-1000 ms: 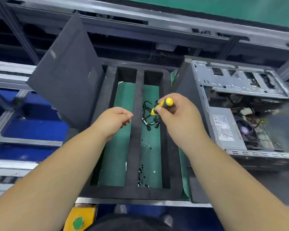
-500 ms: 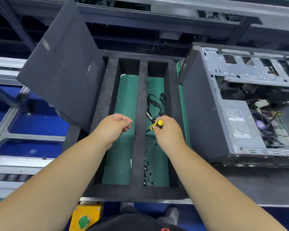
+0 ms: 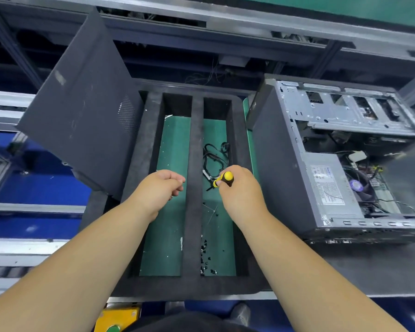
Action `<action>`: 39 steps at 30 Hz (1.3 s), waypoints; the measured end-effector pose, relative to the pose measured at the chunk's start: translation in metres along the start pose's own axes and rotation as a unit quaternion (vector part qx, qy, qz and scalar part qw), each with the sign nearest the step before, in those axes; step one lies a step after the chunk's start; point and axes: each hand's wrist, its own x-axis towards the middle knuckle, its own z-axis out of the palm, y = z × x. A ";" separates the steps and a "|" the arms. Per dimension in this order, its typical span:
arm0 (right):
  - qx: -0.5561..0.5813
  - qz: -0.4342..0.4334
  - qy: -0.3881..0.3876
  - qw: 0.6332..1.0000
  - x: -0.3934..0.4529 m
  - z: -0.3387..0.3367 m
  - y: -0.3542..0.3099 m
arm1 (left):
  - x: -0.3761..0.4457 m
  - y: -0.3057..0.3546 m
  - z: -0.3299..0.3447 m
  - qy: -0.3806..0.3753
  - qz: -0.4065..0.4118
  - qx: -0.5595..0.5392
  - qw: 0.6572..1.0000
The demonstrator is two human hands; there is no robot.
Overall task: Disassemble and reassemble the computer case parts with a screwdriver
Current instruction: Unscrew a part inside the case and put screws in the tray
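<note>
Over the foam tray [image 3: 194, 164], right hand [image 3: 240, 195] grips a yellow-and-black screwdriver [image 3: 223, 179]; left hand [image 3: 158, 190] loosely curled.

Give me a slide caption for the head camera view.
Right hand grips a yellow screwdriver over the foam tray.

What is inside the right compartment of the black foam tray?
In the foam tray, black cables and small black screws lie there. The right hand with the screwdriver covers part.

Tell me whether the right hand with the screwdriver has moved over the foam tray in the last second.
Yes. The right hand, gripping the screwdriver, has come nearer along the foam tray, from over the black cables to their near end.
</note>
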 end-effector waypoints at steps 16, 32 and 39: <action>-0.013 0.053 -0.042 0.998 0.012 0.007 0.006 | 0.003 0.018 0.008 -0.016 0.016 0.022 0.999; 0.012 0.062 -0.053 0.997 0.020 0.024 0.019 | 0.008 0.008 0.000 -0.005 -0.013 0.025 1.000; -0.003 0.012 -0.018 1.000 0.003 -0.013 -0.012 | 0.008 0.014 0.008 -0.008 -0.015 0.004 1.000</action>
